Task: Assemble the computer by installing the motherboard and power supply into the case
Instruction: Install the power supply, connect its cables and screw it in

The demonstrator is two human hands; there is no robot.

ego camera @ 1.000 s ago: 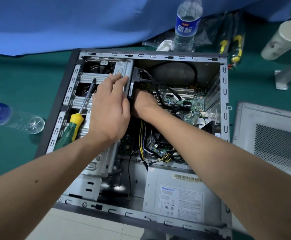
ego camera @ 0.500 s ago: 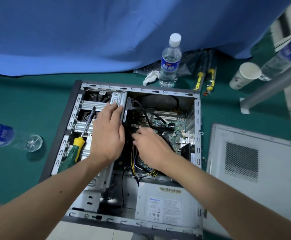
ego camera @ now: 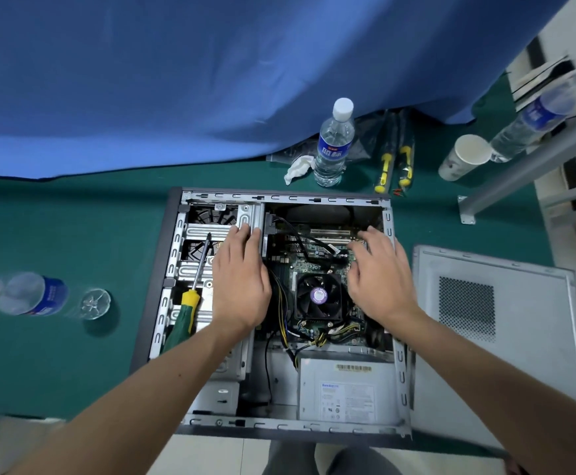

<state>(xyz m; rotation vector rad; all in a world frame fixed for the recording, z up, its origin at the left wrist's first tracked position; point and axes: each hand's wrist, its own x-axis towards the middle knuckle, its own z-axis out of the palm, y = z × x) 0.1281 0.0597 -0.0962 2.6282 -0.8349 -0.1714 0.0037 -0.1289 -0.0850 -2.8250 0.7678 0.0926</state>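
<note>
The open computer case (ego camera: pixel 173 269) lies on its side on the green table. Inside it sits the green motherboard (ego camera: pixel 309 265) with a black CPU fan (ego camera: pixel 318 296). The grey power supply (ego camera: pixel 345 389) fills the near right corner of the case. My left hand (ego camera: pixel 240 279) rests flat on the metal drive cage (ego camera: pixel 204 234), fingers straight. My right hand (ego camera: pixel 379 272) hovers over the right part of the motherboard with fingers spread and slightly bent, holding nothing. Yellow and black cables (ego camera: pixel 281 303) run between my hands.
A yellow-and-green screwdriver (ego camera: pixel 189 303) lies on the drive cage. The grey side panel (ego camera: pixel 492 320) lies right of the case. A water bottle (ego camera: pixel 333 145), a white tissue, two yellow-handled tools (ego camera: pixel 394 166) and a paper cup (ego camera: pixel 465 157) stand behind. Another bottle (ego camera: pixel 29 296) lies left.
My right hand has come out from beside the drive cage and moved right across the motherboard, uncovering the CPU fan. The view has pulled back. My left hand stays on the cage.
</note>
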